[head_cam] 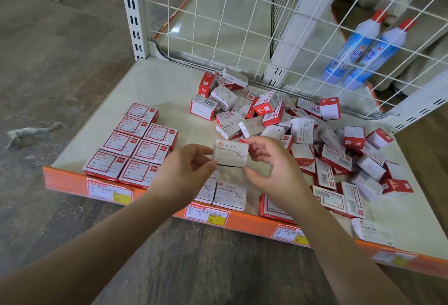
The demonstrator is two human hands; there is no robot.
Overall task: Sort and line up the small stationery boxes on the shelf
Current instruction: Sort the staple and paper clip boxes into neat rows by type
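A white paper clips box (230, 153) hangs above the shelf (160, 86), held between both hands. My left hand (189, 171) pinches its left edge and my right hand (271, 161) pinches its right edge. Below it, two matching white paper clips boxes (229, 194) lie side by side at the front edge. On the left, several red-framed boxes (132, 143) lie lined up in two columns. A loose heap of red and white boxes (303, 135) covers the middle and right of the shelf.
A white wire grid (242, 21) backs the shelf, with two blue and white bottles (363, 52) behind it at the right. An orange front strip (254, 223) carries price labels. A white staples box (371, 230) lies at the front right. Grey floor lies to the left.
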